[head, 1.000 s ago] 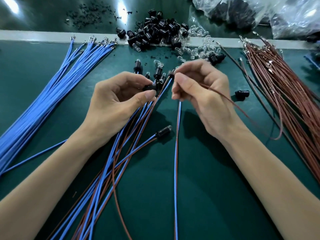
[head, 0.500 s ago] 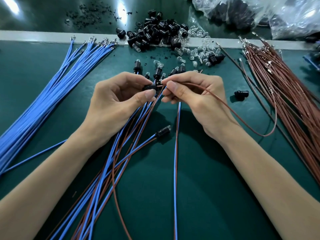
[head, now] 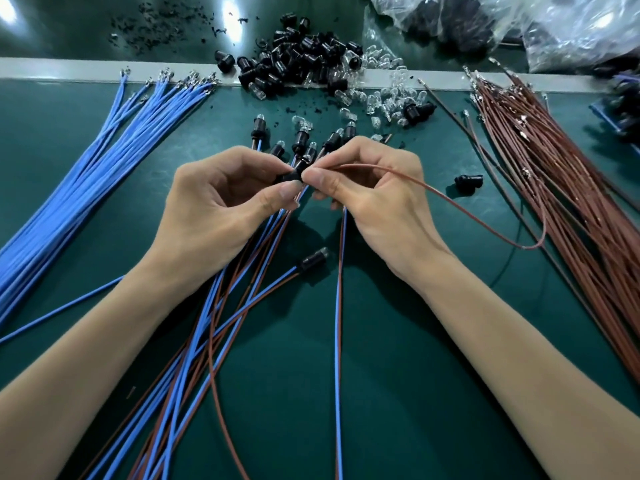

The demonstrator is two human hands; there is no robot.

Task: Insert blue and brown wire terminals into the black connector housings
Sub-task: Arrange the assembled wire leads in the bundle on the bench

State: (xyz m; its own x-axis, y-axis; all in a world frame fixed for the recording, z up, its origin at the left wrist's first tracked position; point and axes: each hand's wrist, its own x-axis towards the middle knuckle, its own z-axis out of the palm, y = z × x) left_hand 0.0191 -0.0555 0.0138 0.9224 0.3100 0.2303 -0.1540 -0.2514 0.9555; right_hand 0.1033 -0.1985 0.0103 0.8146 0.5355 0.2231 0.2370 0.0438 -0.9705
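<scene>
Black housing (head: 290, 177): sat pinched in the left hand (head: 221, 206), above the middle of the green surface (head: 415, 375).
Left grip: fingers curled round that housing, with the thumb tip pressed on its near side.
Right hand (head: 375, 199): thumb and forefinger pinched the end of a brown wire (head: 450, 202) right against the housing. Whether the terminal was inside could not be told.
Wire run: it looped out to the right, toward the brown bundle (head: 571, 209).
Blue bundle (head: 86, 188): lay fanned at the left, well apart from both hands.
Finished pairs (head: 214, 323): blue-and-brown leads with housings lay under and between the forearms.
Loose housings (head: 304, 60): were heaped at the far edge beside clear bulbs (head: 391, 98).
Stray housing (head: 467, 181): lay near the right hand.
</scene>
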